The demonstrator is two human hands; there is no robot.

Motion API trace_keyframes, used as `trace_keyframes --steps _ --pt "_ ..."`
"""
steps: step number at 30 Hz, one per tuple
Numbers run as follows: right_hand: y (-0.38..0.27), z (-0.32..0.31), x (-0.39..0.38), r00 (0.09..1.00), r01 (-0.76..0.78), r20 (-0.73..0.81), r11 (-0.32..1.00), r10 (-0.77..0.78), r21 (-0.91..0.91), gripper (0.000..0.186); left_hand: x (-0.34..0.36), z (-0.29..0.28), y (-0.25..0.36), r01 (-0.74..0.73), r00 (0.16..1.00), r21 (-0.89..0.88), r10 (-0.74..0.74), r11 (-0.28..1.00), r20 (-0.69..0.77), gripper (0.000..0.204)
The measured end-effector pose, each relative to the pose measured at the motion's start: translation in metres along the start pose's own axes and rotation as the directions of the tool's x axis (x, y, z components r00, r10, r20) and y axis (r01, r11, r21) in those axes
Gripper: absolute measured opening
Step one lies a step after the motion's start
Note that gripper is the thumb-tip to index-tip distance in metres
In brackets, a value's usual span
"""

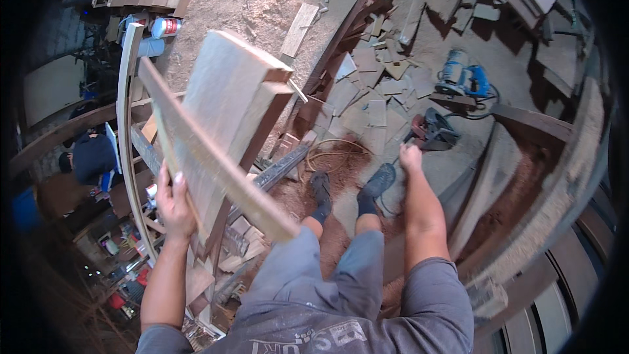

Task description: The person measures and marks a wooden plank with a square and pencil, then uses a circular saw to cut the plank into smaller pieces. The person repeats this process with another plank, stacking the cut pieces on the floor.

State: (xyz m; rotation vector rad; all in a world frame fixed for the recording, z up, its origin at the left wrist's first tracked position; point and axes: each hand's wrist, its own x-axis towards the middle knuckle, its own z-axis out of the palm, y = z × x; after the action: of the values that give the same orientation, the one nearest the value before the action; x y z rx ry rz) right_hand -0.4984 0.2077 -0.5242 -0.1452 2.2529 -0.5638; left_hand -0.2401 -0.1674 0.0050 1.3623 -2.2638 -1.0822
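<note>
My left hand (175,206) is closed around the side of a long narrow wooden board (219,151), which slants across a wide thick plank (229,95) with a stepped end. The board's upper edge comes close to the camera. On the right, my right arm stretches forward, and my right hand (411,158) is closed at the handle of a dark power tool with reddish parts (436,130). The tool's exact kind is not clear, and its underside is hidden. A black cord shows beside it.
A blue and silver router (462,78) stands beyond the power tool. Thin wood offcuts (377,108) litter the floor around my feet. A dark beam (282,167) runs beneath the plank. Curved timber (550,196) lies at right. Another person (95,157) is at far left.
</note>
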Motion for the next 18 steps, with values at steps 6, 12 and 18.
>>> trace_keyframes --steps 6,12,18 --pt "-0.016 0.018 0.12 0.969 0.241 0.053 0.869 -0.242 -0.433 0.039 -0.005 -0.009 0.007 0.059 0.998 -0.07 -0.057 0.996 0.037 0.063" --pt "0.021 0.037 0.161 0.999 0.004 0.04 0.897 0.015 -0.443 0.042 0.001 -0.014 0.005 0.072 0.994 -0.109 -0.062 0.991 0.095 0.064" --pt "0.104 -0.043 0.077 0.998 -0.04 -0.048 0.995 0.036 -0.095 0.07 0.019 0.0 -0.001 -0.019 0.999 -0.042 0.021 0.999 0.045 0.064"
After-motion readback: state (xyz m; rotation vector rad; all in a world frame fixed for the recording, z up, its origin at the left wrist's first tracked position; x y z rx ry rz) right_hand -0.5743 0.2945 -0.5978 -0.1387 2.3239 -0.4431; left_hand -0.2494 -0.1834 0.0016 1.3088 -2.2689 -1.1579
